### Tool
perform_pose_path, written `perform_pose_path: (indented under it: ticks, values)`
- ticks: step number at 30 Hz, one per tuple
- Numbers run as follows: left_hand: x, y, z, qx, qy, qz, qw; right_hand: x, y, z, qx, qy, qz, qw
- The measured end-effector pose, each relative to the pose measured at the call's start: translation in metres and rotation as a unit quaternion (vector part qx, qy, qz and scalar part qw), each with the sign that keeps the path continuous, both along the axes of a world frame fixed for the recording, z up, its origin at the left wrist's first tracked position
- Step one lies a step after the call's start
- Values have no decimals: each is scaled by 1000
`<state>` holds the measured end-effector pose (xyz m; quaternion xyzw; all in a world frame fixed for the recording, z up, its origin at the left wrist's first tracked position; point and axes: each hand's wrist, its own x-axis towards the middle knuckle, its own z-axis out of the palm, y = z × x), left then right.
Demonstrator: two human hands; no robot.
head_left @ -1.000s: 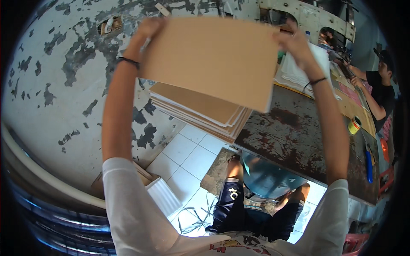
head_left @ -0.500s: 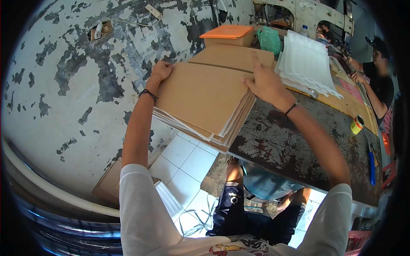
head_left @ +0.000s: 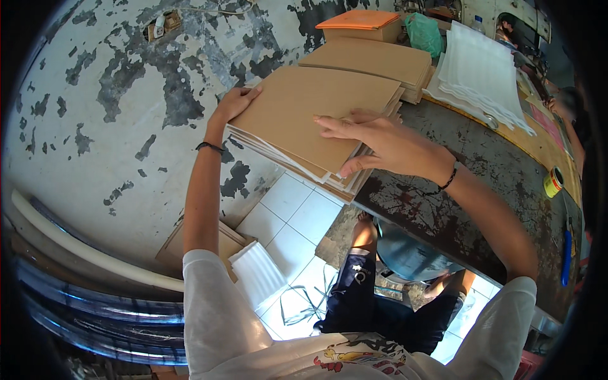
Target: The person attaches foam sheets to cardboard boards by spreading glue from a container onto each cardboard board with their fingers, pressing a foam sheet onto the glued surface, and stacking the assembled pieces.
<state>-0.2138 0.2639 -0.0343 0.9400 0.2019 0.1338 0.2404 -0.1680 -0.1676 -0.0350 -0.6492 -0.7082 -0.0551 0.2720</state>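
Observation:
A stack of brown cardboard sheets with white layers between them [head_left: 304,111] lies at the table's left end, its near edges uneven. At the stack's left edge, my left hand [head_left: 233,106] grips the side, with the thumb lying on the top sheet and the other fingers partly hidden. My right hand [head_left: 396,144] is over the near right part of the stack. Its fingers are stretched out and apart above the top sheet, and the thumb points at the near right corner. I cannot tell how firmly it touches.
Behind lies a second cardboard stack [head_left: 367,57]. Beyond it are a box with orange sheets [head_left: 358,20], a green plastic bag [head_left: 424,35] and white foam sheets [head_left: 478,73]. A yellow tin [head_left: 553,182] and blue-handled tool [head_left: 566,256] lie on the dark table [head_left: 437,202]. A co-worker's arm [head_left: 567,117] shows at right.
My right hand has moved from the stack's far right side to its near right corner, fingers now pointing left. My left hand stays at the left edge. The view has shifted.

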Motion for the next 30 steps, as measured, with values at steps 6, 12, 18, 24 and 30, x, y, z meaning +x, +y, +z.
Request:
perform_pose_path:
  ticks: [6, 12, 18, 24, 30]
  values:
    - [2, -2, -6, 57, -22, 36, 997, 6, 9, -14, 92, 12, 57, 994]
    - [-11, 10, -2, 33, -95, 32, 994, -13, 4, -8, 85, 0, 49, 995]
    - [-24, 25, -17, -20, -42, 24, 999, -45, 20, -24, 152, -134, -60, 977]
    - [-18, 25, -25, -9, -138, 5, 990, -40, 22, -28, 133, -146, -21, 980]
    - [-17, 20, -27, 36, -150, 70, 986, -35, 11, -28, 100, -33, -6, 994]
